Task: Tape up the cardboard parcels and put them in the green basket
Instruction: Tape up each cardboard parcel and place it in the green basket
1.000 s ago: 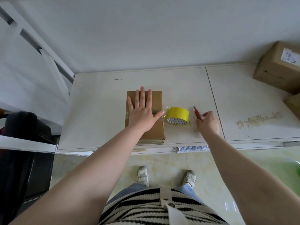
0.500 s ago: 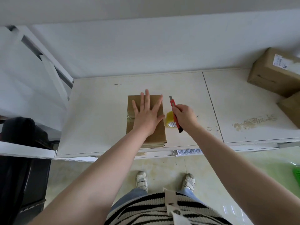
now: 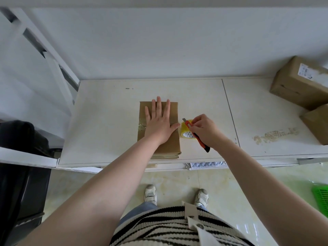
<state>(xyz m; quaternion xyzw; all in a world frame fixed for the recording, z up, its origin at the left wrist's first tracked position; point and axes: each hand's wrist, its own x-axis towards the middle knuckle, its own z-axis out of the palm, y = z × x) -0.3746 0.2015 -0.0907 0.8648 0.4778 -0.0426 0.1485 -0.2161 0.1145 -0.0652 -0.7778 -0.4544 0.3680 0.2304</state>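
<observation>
Your left hand lies flat, fingers spread, on the flat brown cardboard parcel at the middle of the white tabletop. Just beside it, your right hand grips an orange utility knife, blade over the yellow tape roll. A green plastic basket stands on the floor, far right.

packing spot, prob home/small shop | boxes on white counter (tiled floor)
</observation>
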